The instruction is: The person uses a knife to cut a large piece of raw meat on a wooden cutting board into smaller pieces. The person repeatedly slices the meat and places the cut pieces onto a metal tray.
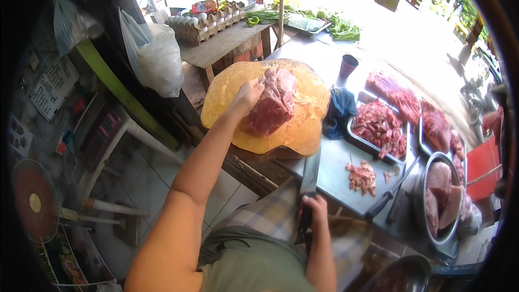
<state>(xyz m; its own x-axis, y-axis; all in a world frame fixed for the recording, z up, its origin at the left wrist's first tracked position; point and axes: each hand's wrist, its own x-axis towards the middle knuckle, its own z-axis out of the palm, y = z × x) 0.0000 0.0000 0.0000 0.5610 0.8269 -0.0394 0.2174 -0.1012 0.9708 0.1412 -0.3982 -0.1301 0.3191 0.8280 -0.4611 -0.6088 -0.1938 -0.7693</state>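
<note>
My left hand (250,96) grips a large slab of raw red meat (277,105) lying on a thick, irregular wooden chopping block (221,121). Down at the right of the block, my right hand (314,205) holds a long knife (311,176) by its dark handle, blade pointing up beside the block's edge. A dark blue cloth (340,113) lies right of the block. Small meat scraps (361,177) sit on the metal table (338,154) near the blade.
Right: trays of cut meat (378,127) and slabs (435,124), a steel bowl of meat (443,197), a sharpening rod (381,203), a cup (348,66). Behind: wooden table (232,48) with egg cartons (208,24), greens (343,30). Left: hanging bags (159,57), white-legged furniture (135,132).
</note>
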